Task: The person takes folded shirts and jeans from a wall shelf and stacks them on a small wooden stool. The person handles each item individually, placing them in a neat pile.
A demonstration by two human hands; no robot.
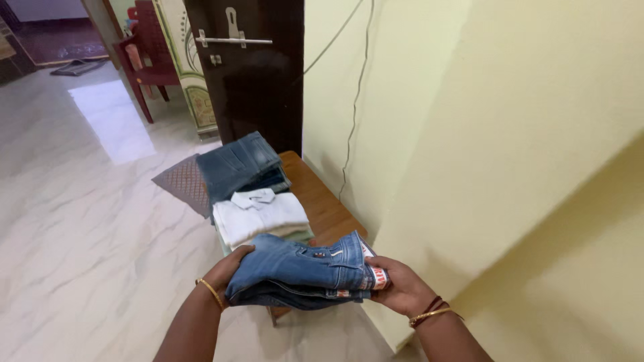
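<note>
Both forearms come up from the bottom edge, each with a gold bangle at the wrist (the right wrist also carries a dark red band). Between them sits a folded pair of blue jeans (302,271), held level above the near end of a narrow wooden bench (322,204). On the left, the left hand (225,271) cups the fold side, its fingers curled over the top of the denim. On the right, the right hand (401,285) grips the waistband end, thumb on top and the other fingers hidden beneath the cloth. A small red and white paper tag (378,276) sticks out of the waistband just beside the right thumb.

Left of the bench lies a wide stretch of glossy white marble floor (80,234), open all the way to a red plastic chair (144,64) at the far side. A grey patterned cloth (184,184) hangs off the bench's left edge. On the bench top, a white folded garment (258,214) lies just behind the held jeans, and a darker folded pair of jeans (238,164) lies beyond it; bare wood shows along the right side of both. A dark brown door (258,74) with a metal bolt stands at the bench's far end. To the right, a pale yellow wall (483,134) runs close along the bench, with a thin cable hanging down it.
</note>
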